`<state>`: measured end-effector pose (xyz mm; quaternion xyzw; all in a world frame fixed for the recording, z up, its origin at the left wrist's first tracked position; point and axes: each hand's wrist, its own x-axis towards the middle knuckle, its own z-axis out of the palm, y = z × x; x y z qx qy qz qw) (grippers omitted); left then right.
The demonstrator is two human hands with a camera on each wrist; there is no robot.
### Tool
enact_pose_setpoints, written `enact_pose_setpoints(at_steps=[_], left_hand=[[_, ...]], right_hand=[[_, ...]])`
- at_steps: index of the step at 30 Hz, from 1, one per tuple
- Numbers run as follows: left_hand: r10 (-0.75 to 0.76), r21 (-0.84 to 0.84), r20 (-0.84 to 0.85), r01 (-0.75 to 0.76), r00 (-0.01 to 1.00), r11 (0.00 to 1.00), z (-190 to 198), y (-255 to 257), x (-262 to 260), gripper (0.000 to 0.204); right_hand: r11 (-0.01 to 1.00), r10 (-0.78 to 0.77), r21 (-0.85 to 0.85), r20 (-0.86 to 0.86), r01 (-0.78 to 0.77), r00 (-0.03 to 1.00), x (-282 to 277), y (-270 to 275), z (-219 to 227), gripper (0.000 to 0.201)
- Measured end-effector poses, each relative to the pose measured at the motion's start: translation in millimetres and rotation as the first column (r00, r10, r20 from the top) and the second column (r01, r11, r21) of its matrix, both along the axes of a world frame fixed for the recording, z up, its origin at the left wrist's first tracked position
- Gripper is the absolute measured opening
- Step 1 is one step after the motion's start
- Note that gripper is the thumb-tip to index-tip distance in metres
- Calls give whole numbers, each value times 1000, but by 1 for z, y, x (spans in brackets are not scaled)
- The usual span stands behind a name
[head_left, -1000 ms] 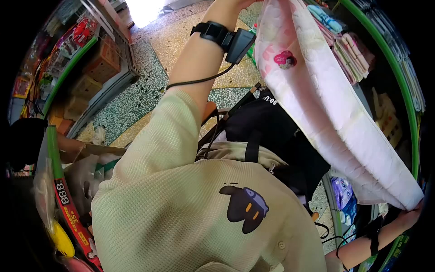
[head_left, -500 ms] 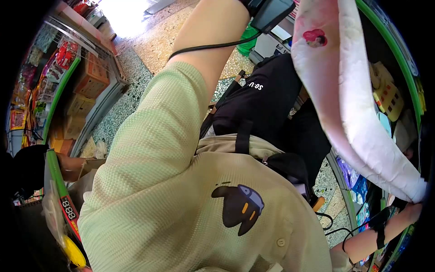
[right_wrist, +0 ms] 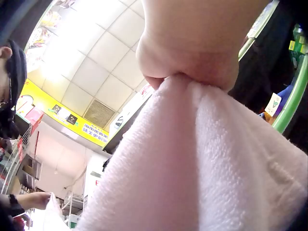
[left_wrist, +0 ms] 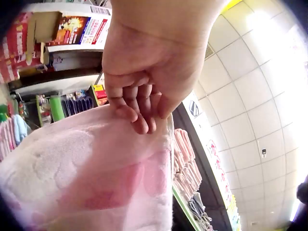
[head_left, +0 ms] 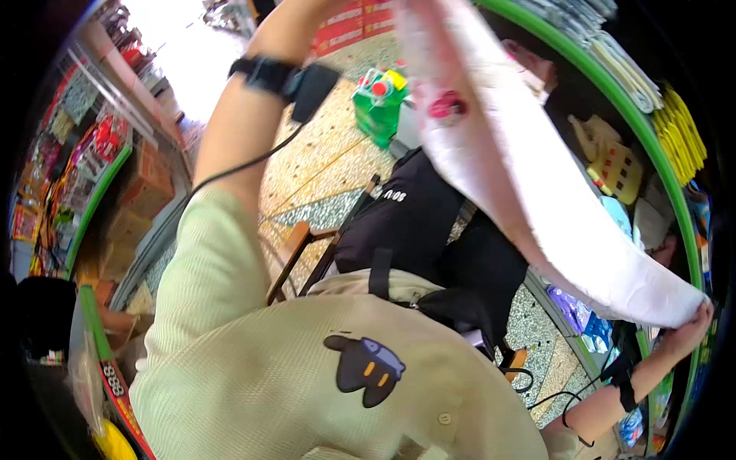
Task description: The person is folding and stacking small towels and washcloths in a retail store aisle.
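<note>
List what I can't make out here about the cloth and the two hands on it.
Left hand: cut off by the head view's top edge.
Right hand: most fingers hidden in the right wrist view, behind the hand itself and the cloth.
Cloth's full outline: cut off by the head view's top edge and both wrist views' bottom edges.
Red motif: too small and blurred in the head view.

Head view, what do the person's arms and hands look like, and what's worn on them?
The left arm has a short, pale green textured sleeve. Each wrist wears a black strap; the left one carries a dark, boxy camera. Thin black cables run by both arms. Neither the left hand nor the right hand shows a glove.
</note>
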<state>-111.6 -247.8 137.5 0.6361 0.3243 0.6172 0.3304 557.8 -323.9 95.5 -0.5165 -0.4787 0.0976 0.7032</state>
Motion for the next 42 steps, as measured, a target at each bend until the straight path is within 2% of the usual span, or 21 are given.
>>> enact_pose_setpoints(at_steps=[1, 2, 3, 5, 8, 11, 14, 17, 18, 19, 21, 22, 24, 25, 28, 30, 32, 33, 35, 41, 42], left_hand=[[26, 6, 6, -26, 1000, 1000, -5, -10, -11, 27], [164, 15, 1, -164, 986, 986, -12, -14, -25, 26], [181, 2, 110, -182, 977, 983, -25, -7, -50, 28], [173, 2, 189, -177, 967, 984, -41, -13, -93, 25], [173, -78, 282, -157, 944, 985, -46, -22, -128, 18], [162, -73, 290, -147, 943, 986, -47, -33, -136, 16], [255, -45, 371, -257, 893, 965, -49, -44, -124, 15], [337, 53, 446, -400, 829, 915, -50, -58, -118, 14], [298, 144, 508, -420, 809, 896, -50, -62, -126, 15], [238, 275, 556, -447, 796, 851, -47, -64, -133, 14], [66, 510, 602, -447, 796, 735, -26, -77, -121, 16], [123, 420, 742, -600, 659, 681, -5, -86, -82, 16], [-49, 507, 716, -470, 697, 723, -1, -92, -28, 14], [-168, 550, 669, -330, 725, 767, -7, -92, 3, 14], [-389, 459, 581, 107, 715, 882, -28, -72, 77, 13], [-467, 288, 562, 368, 683, 884, -46, -43, 120, 12], [-455, 155, 423, 432, 784, 889, -65, -19, 151, 13], [-312, 247, 161, 268, 936, 931, -54, -43, 159, 13], [-464, 146, 256, 441, 848, 886, -66, -53, 172, 18], [-629, 122, 434, 650, 645, 750, -74, -62, 173, 35], [-592, 106, 467, 623, 657, 775, -75, -64, 174, 34]], right_hand=[[998, -56, -2, -1, 56, 998, -2, 2, -4, 29], [1000, 12, 6, -20, -11, 1000, 12, 8, -11, 26], [997, 78, 15, -35, -77, 996, 28, 13, -17, 22], [995, 40, 100, -212, -19, 976, 0, 12, -18, 20], [965, 193, 207, -132, -163, 972, -13, 17, -13, 16], [947, 244, 249, -140, -204, 960, -50, 11, 3, 14], [929, 253, 309, -127, -204, 959, -49, 11, 9, 18], [914, 85, 406, -154, -15, 985, -58, 1, 19, 18], [884, 128, 465, -150, -44, 980, -59, -8, 22, 20], [855, 64, 518, -87, -10, 994, -42, -11, 24, 18], [764, 77, 643, -181, 59, 980, -83, -32, 46, 16], [729, 256, 674, -106, -120, 961, -98, -34, 48, 15], [566, 579, 689, 58, -452, 813, -120, -26, 57, 16], [491, 756, 632, 33, -599, 654, -128, -9, 61, 19], [756, 561, 518, -199, -400, 803, -249, 23, 41, 15], [675, 554, 515, 120, -528, 824, -307, 26, 22, 12], [647, 660, 319, 220, -692, 718, -341, 17, 8, 15], [624, 683, 309, 230, -718, 693, -352, 17, -1, 16], [576, 748, 256, 220, -777, 627, -355, 15, -11, 15], [611, 747, 164, 205, -774, 633, -349, 0, -26, 15], [619, 743, 154, 202, -770, 638, -349, -1, -26, 15]])
